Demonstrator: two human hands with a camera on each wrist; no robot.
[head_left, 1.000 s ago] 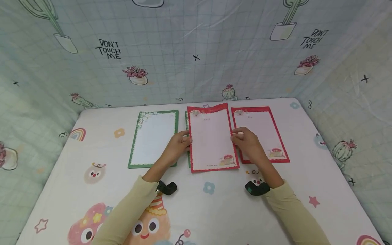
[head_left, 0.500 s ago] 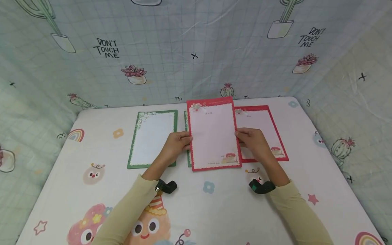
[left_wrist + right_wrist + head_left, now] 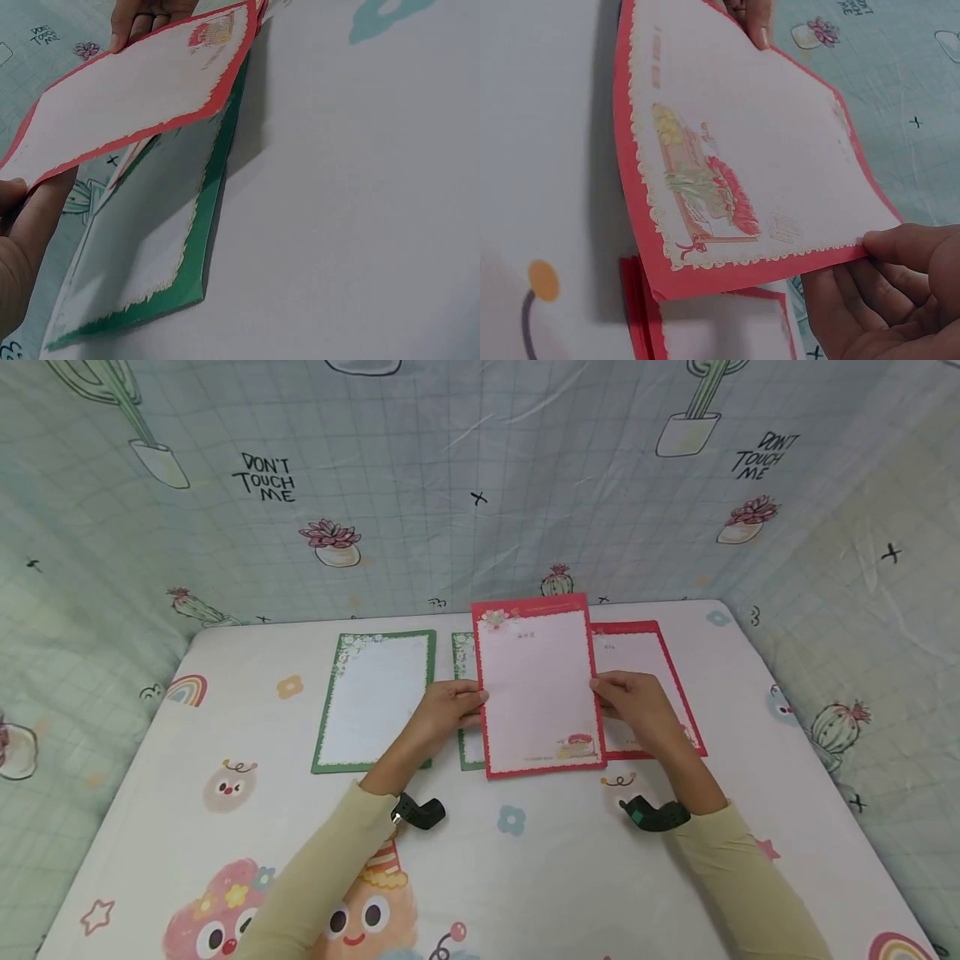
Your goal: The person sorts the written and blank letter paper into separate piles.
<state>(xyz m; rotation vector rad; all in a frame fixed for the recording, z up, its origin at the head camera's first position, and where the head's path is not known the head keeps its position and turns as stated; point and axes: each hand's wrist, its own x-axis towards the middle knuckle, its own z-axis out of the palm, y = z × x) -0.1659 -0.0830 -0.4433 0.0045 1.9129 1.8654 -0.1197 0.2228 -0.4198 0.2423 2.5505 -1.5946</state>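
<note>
A red-bordered sheet of paper (image 3: 537, 693) is held up by its two side edges, a flower printed top left and a basket picture bottom right. My left hand (image 3: 444, 714) pinches its left edge, and my right hand (image 3: 637, 706) pinches the right edge between thumb and fingers. Under it, partly covered, lies a green-bordered paper stack (image 3: 471, 752). Another red-bordered paper stack (image 3: 648, 685) shows behind my right hand. In the right wrist view the held sheet (image 3: 780, 165) bows slightly above the red stack (image 3: 720, 330).
Left of the hands lies a second green-bordered paper stack (image 3: 375, 693) on the white patterned table cover (image 3: 517, 885). A grid-patterned cloth (image 3: 420, 460) with cactus prints hangs behind the table. Each wrist carries a black camera mount (image 3: 420, 812).
Both hands have lifted the red-bordered sheet and shifted it to the right, so it covers more of the right red stack and uncovers more of the green one beneath.
</note>
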